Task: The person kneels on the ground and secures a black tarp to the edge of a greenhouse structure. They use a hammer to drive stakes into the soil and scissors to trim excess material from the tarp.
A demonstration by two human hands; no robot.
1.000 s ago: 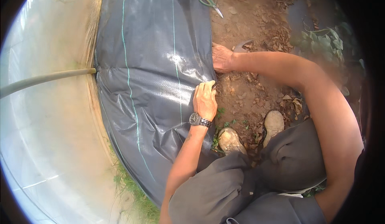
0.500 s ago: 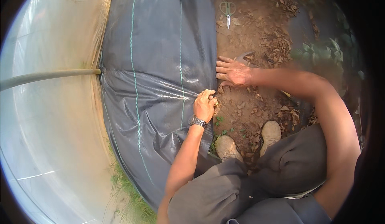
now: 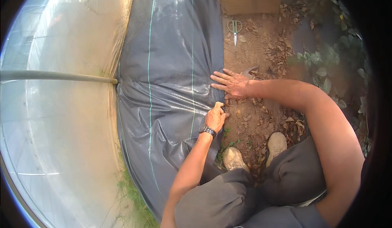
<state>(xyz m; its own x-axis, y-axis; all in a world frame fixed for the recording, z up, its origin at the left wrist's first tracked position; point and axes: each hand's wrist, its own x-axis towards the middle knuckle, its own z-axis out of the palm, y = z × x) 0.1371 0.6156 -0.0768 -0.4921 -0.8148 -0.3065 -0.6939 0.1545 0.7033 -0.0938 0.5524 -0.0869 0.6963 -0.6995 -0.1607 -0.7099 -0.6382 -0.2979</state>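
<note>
the left hand (image 3: 215,118) curls closed on the right edge of the black sheet (image 3: 171,56), fingertips hidden; the right hand (image 3: 232,84), just beyond, lies open, fingers spread across that edge. the sheet lies left of both hands, long axis running fore and aft. beyond the right wrist a grey blade (image 3: 249,71) is partly hidden; farther right, leaves (image 3: 314,57) blur.

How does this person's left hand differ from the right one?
The left hand is curled, while the right hand is spread, its fingers over the black sheet. The left hand has a watch at its wrist; the right hand shows none. The left hand is nearer the shoes than the right hand. Both are bare and at the sheet's edge.
</note>
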